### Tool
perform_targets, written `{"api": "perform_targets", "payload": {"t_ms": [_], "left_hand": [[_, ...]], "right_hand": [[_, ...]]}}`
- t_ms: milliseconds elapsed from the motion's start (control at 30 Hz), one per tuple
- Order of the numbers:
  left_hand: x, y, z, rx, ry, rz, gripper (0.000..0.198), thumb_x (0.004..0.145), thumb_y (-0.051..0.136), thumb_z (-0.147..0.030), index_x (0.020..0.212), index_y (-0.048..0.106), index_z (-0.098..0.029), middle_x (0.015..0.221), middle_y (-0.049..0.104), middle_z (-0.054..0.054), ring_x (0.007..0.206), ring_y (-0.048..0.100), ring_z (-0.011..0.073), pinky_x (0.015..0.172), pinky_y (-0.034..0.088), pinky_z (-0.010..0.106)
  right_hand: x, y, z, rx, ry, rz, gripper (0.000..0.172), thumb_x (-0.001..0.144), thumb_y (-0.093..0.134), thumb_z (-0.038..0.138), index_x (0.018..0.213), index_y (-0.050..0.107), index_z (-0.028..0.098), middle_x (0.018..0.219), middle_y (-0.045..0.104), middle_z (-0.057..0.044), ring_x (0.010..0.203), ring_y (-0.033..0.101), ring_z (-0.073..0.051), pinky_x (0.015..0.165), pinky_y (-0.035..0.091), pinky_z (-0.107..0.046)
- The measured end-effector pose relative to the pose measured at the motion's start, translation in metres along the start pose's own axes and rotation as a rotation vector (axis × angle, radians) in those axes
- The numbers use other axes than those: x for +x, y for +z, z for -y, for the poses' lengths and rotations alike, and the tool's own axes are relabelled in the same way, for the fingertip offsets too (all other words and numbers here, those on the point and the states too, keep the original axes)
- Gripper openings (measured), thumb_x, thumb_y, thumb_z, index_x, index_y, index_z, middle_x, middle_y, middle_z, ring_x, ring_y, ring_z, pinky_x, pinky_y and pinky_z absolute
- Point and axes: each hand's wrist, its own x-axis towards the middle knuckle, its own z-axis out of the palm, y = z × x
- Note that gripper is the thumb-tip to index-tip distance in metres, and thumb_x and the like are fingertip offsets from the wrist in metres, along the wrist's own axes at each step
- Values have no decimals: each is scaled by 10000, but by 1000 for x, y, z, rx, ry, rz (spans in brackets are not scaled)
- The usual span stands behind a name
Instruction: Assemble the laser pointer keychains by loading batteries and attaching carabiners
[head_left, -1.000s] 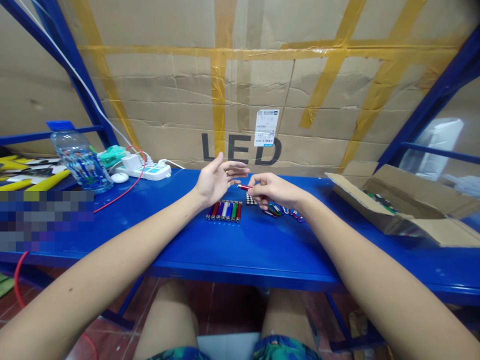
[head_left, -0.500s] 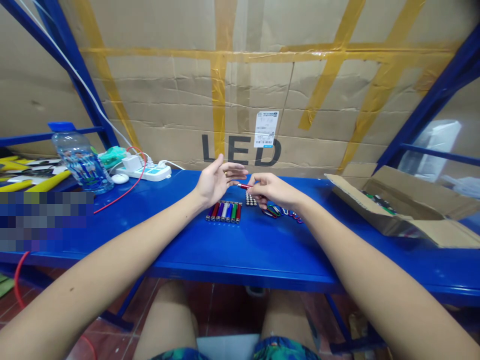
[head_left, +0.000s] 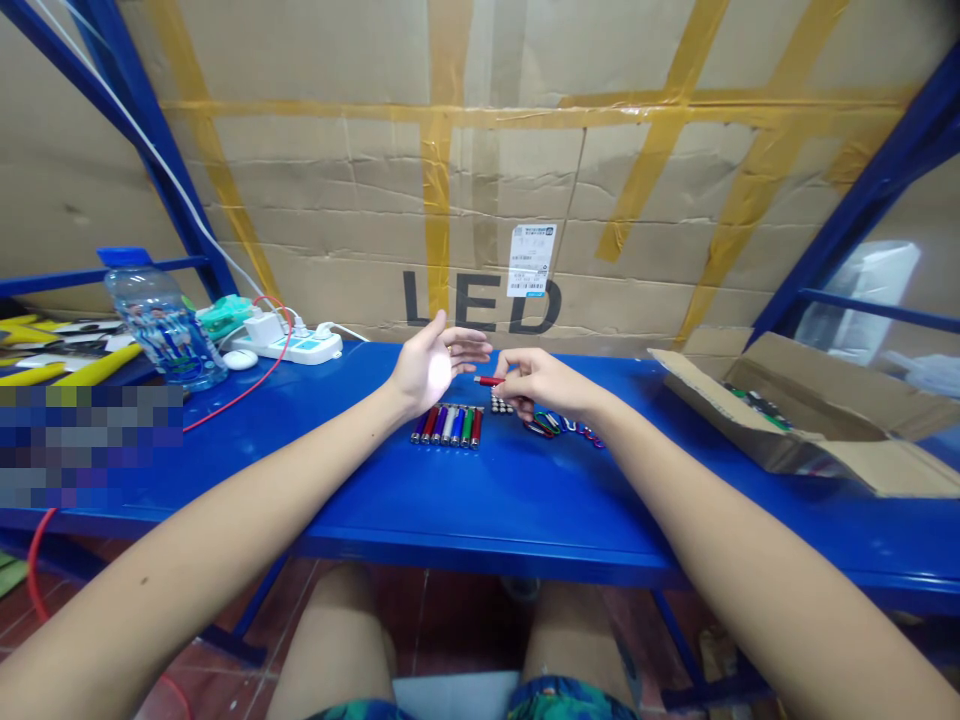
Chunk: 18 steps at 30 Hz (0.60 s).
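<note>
Pinched between the thumb and fingers of my right hand (head_left: 546, 384) is a small red flashlight (head_left: 489, 381), its front end pointing left. A bright white spot of light falls on the palm of my left hand (head_left: 429, 368), which is open, fingers stretched to the right, holding nothing. Below that hand lies a neat row of several small metal flashlights (head_left: 448, 427) in red, purple, blue, silver and green. Partly covered by my right hand, a cluster of small silver button cells (head_left: 499, 407) sits on the table. Coloured carabiner clips (head_left: 559, 424) lie under my right wrist.
The blue table (head_left: 480, 500) runs across the view. An open cardboard box (head_left: 795, 440) with small parts stands at the right. On the left are a water bottle (head_left: 161, 320), a white power strip (head_left: 300, 345), a red cable (head_left: 255, 385) and yellow-handled tools (head_left: 97, 365).
A bright light spot now shows on my left palm. My right hand has shifted slightly, lowering the red flashlight a little. The left hand stays nearly in place.
</note>
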Motion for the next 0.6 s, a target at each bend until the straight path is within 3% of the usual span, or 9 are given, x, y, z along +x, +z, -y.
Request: {"api": "perform_targets", "payload": {"t_ms": [300,600], "left_hand": [[2,-3,4,-204,-37,-2,654,890,385,-703,934,722,-144,1051,742,164,1079,659,312,922,496,463],[3,-3,5,-271,-51,-2,628,901,399,-672,885,729,-139,959,745,147,998,669,286,900,484,429]], "right_hand": [[0,0,-2,-15,-7,0,197,784,678,221,783,481,214,522,545,49,396,487,-102,403,411,-250],[1,2,0,-47,3,-18,187,803,667,221,779,482,213,472,540,46,380,477,-109,393,401,-246]]}}
